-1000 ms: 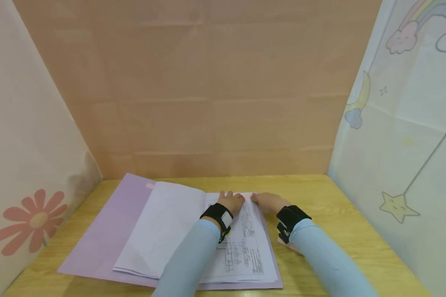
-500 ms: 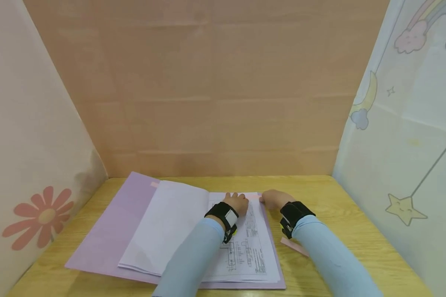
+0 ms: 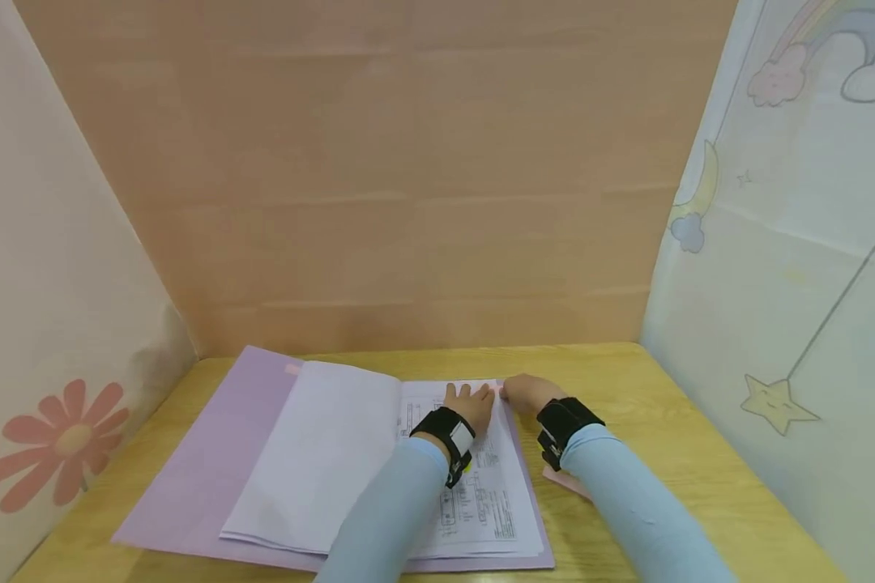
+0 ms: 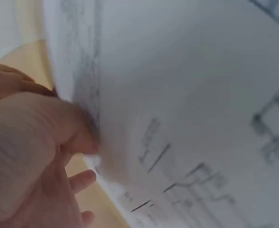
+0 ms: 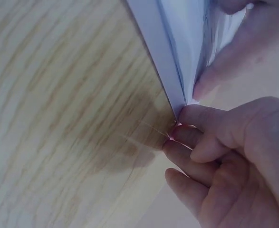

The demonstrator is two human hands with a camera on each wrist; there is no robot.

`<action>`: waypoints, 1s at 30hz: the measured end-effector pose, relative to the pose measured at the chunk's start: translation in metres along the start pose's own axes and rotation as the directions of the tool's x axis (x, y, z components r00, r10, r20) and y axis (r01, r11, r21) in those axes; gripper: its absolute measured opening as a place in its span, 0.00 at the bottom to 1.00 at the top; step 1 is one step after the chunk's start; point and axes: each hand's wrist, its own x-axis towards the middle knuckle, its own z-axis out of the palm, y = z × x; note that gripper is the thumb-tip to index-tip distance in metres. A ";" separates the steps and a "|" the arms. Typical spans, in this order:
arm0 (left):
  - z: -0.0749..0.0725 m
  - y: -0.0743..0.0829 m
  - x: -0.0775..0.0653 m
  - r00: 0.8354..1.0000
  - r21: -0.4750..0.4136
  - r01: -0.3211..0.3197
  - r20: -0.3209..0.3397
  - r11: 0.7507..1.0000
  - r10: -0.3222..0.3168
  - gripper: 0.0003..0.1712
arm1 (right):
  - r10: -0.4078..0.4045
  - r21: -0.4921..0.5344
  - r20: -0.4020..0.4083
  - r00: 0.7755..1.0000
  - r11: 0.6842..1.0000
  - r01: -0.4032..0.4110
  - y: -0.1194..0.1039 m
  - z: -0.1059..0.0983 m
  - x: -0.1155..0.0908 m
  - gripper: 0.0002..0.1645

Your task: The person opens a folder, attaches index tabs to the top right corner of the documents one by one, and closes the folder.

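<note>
A purple folder (image 3: pixel 189 478) lies spread on the wooden table, its left cover tilted up slightly. Inside are papers: blank-backed sheets (image 3: pixel 321 453) turned left and a printed sheet with line drawings (image 3: pixel 506 506) on the right. My left hand (image 3: pixel 474 410) rests on the printed sheet near its top right, fingers spread; the left wrist view shows its thumb (image 4: pixel 77 126) against the paper. At the folder's upper right corner, my right hand (image 3: pixel 529 394) pinches the corner between thumb and forefinger. In the right wrist view, the folder's edge (image 5: pixel 153 52) runs into those fingertips.
A pink strip (image 3: pixel 567 482) lies on the table beneath my right forearm. A small pink tab (image 3: pixel 292 368) sits on the left cover. A brown-covered wall (image 3: pixel 408 202) stands behind, with patterned side walls (image 3: pixel 766 308) enclosing the table.
My left hand has shifted slightly right along the printed sheet, toward my right hand. The right hand stays at the folder's corner. The head view swayed a little.
</note>
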 end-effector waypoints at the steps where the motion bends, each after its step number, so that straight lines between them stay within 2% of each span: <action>1: 0.000 -0.002 -0.001 1.000 0.010 0.011 0.001 1.000 -0.011 0.28 | 0.011 0.020 -0.002 1.000 1.000 -0.011 -0.001 0.000 0.001 0.12; 7: -0.005 -0.018 -0.009 1.000 0.019 -0.017 -0.018 1.000 0.018 0.24 | 0.030 0.016 0.007 1.000 0.999 -0.031 -0.003 0.001 0.004 0.14; 12: -0.005 -0.031 -0.012 0.999 -0.046 -0.046 0.017 0.998 0.047 0.24 | 0.009 0.009 0.008 1.000 1.000 -0.009 -0.002 0.002 0.006 0.13; 16: -0.005 -0.035 -0.012 0.998 -0.082 -0.053 0.029 0.995 0.055 0.25 | 0.011 0.051 0.001 1.000 0.999 -0.011 -0.001 0.002 0.006 0.12; 20: -0.007 -0.033 -0.012 0.999 -0.052 -0.038 0.018 0.998 0.039 0.24 | -0.028 0.025 -0.026 0.999 0.999 0.029 -0.001 0.002 0.005 0.13; 24: -0.007 -0.030 -0.014 1.000 -0.032 -0.017 0.006 0.999 0.017 0.24 | -0.091 -0.117 -0.134 0.987 0.990 0.076 -0.009 0.000 0.005 0.12; 27: -0.011 -0.028 -0.017 1.000 -0.026 -0.010 0.003 1.000 0.010 0.24 | -0.115 -0.189 -0.243 0.963 0.980 0.069 -0.020 -0.001 0.005 0.15; 30: -0.015 -0.027 -0.021 1.000 -0.031 0.000 0.007 1.000 0.000 0.24 | -0.129 -0.205 -0.258 0.958 0.976 0.076 -0.030 0.001 0.008 0.23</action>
